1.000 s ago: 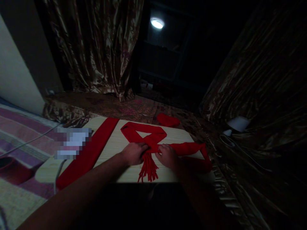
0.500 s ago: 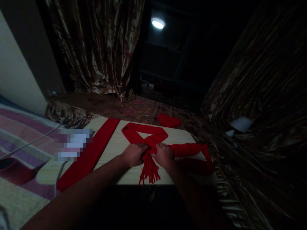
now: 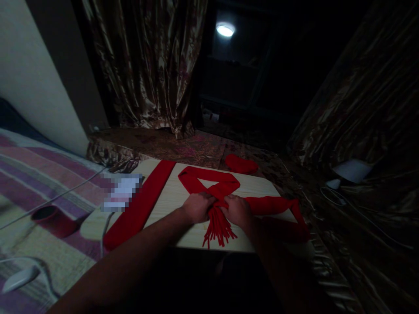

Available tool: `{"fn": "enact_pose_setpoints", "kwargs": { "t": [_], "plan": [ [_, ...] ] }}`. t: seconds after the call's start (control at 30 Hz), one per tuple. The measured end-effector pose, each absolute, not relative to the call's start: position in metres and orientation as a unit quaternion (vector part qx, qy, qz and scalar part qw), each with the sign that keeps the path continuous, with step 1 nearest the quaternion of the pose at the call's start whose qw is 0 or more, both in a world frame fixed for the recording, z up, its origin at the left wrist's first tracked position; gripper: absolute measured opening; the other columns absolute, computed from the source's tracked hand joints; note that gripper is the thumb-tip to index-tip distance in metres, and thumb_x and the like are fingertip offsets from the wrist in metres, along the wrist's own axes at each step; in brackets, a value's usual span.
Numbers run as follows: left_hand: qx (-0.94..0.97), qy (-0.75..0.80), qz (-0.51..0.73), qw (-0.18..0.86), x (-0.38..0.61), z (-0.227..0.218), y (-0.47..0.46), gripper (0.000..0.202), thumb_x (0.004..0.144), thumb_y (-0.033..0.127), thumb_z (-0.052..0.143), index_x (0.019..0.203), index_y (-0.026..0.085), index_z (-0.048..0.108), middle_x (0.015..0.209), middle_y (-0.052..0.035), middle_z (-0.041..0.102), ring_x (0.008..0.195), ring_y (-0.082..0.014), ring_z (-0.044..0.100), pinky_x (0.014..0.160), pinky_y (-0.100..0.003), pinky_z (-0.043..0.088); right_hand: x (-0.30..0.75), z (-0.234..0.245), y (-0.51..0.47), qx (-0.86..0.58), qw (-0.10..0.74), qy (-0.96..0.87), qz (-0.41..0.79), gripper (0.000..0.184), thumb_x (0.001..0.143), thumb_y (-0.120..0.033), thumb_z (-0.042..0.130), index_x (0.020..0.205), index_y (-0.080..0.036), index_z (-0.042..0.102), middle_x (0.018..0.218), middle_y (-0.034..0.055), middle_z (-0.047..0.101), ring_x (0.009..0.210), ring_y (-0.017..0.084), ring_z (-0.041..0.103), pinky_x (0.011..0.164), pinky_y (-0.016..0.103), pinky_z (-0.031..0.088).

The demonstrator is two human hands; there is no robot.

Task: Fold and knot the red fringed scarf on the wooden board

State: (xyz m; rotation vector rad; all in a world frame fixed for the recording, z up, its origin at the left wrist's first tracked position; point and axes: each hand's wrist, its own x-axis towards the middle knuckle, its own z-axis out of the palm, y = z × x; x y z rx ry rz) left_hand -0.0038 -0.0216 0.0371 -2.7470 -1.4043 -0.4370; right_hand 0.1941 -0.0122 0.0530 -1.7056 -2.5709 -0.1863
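A red fringed scarf [image 3: 209, 185] lies looped in a triangle on a pale wooden board [image 3: 170, 198]. Its tassels [image 3: 218, 226] hang toward me between my hands. My left hand [image 3: 197, 206] is closed on the scarf where the bands cross, just left of the tassels. My right hand [image 3: 238, 210] is closed on the same crossing from the right, and the scarf's other end [image 3: 278, 205] runs off to the right from under it. A second flat red scarf [image 3: 140, 205] lies diagonally on the board's left side.
A small red bundle [image 3: 241, 165] sits beyond the board's far edge. A blurred white item [image 3: 121, 197] lies at the board's left, a dark red cup [image 3: 52, 217] on the striped bedding. Curtains [image 3: 147, 65] hang behind; a white object [image 3: 352, 170] and cable at right.
My right hand has slid left to the crossing beside my left hand, bunching the scarf above the tassels. The view has shifted slightly to the left.
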Motion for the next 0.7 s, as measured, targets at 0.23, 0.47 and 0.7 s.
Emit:
{"fn": "enact_pose_setpoints", "kwargs": {
  "t": [0.23, 0.47, 0.7],
  "plan": [
    [-0.881, -0.453, -0.138, 0.014, -0.004, 0.038, -0.024, 0.042, 0.080, 0.041, 0.062, 0.117, 0.023, 0.065, 0.106, -0.0098, 0.071, 0.098, -0.0299, 0.067, 0.076, -0.038, 0.055, 0.190, 0.049, -0.016, -0.555, 0.033, -0.828, -0.069, 0.033, 0.089, -0.048, 0.060, 0.100, -0.018, 0.068, 0.102, 0.0122, 0.071, 0.098, 0.026, 0.065, 0.084, 0.034, 0.043],
    [-0.867, -0.476, -0.145, 0.004, 0.001, 0.033, -0.024, 0.034, 0.085, 0.038, 0.058, 0.115, 0.022, 0.067, 0.105, -0.0108, 0.073, 0.099, -0.0292, 0.067, 0.078, -0.037, 0.054, 0.198, 0.046, -0.007, -0.549, 0.053, -0.833, -0.042, 0.036, 0.091, -0.053, 0.058, 0.098, -0.020, 0.070, 0.099, 0.0106, 0.072, 0.093, 0.025, 0.065, 0.081, 0.033, 0.043],
    [-0.839, -0.513, -0.179, -0.027, -0.001, 0.027, -0.027, 0.035, 0.086, 0.035, 0.056, 0.118, 0.024, 0.067, 0.111, -0.0101, 0.073, 0.103, -0.0281, 0.068, 0.081, -0.036, 0.052, 0.240, 0.019, -0.004, -0.501, 0.143, -0.853, -0.028, 0.017, 0.091, -0.018, 0.057, 0.101, -0.021, 0.070, 0.105, 0.0059, 0.070, 0.104, 0.020, 0.059, 0.091, 0.028, 0.041]
  ]
}}
